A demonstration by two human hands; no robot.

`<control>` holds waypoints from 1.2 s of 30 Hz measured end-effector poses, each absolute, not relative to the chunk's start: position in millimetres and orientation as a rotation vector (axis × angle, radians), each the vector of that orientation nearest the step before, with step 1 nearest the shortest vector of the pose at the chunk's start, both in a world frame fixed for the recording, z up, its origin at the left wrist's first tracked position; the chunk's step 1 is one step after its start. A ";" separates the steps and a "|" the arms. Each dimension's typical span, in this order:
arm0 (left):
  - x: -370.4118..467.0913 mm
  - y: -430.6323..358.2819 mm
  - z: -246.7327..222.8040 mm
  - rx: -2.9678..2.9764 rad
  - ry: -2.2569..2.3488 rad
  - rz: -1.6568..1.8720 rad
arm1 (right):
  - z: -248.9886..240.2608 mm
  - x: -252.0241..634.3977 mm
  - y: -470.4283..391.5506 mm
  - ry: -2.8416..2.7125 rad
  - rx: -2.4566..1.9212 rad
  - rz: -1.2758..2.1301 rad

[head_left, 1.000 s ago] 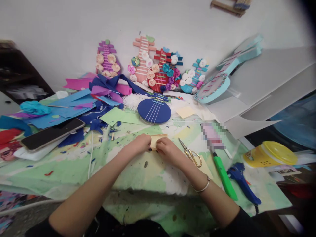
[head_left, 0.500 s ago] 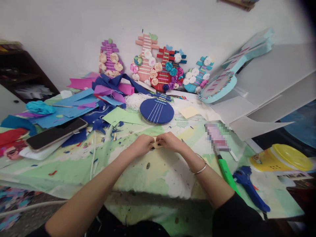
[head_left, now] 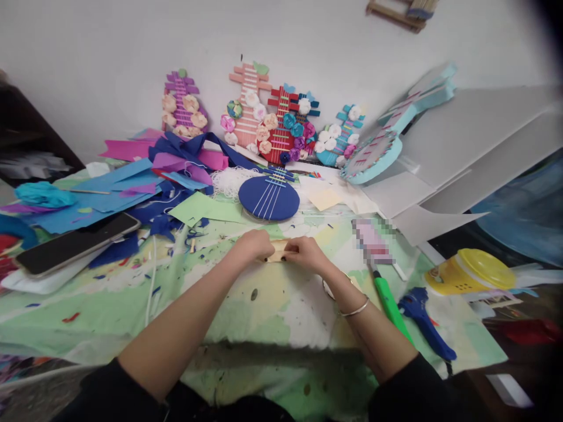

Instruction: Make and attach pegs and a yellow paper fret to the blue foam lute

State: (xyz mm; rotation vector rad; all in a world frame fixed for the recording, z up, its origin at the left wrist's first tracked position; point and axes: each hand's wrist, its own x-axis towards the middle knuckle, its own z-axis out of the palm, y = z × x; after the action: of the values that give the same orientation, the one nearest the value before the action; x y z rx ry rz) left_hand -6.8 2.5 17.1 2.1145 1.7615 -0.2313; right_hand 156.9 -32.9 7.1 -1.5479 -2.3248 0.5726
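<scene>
Between my hands is a small piece of cream-coloured paper [head_left: 277, 251], held just above the table's front half. My left hand [head_left: 255, 245] pinches its left end with curled fingers. At the other end, my right hand [head_left: 307, 253], a silver bangle on its wrist, closes thumb and fingers on the paper. Just beyond them lies a dark blue miniature stringed instrument [head_left: 268, 200], round-bodied with white strings. Green paper sheets [head_left: 204, 209] lie to its left, and a pale yellow square of paper [head_left: 325, 198] to its right.
Decorated miniature instruments [head_left: 248, 111] lean on the wall. Blue paper [head_left: 109, 190], scraps and a phone [head_left: 79, 243] cover the left. At right are a green-handled tool [head_left: 389, 302], a blue glue gun [head_left: 424, 322], a yellow tub [head_left: 470, 271] and leaning grey boards [head_left: 475, 146].
My hands have moved slightly apart, and more of the cream paper shows between them. The whole view has shifted, so the table's things sit further left.
</scene>
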 end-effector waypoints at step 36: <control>-35.2 -38.2 0.8 2.068 1.171 0.559 | -11.1 140.5 -48.9 -2.220 -1.471 0.398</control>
State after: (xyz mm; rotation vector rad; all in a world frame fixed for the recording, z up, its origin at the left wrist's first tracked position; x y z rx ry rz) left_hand -35.2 -38.2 0.8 2.0677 1.1715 0.5591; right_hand 140.5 -48.9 -11.1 -1.4710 -2.2200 0.3977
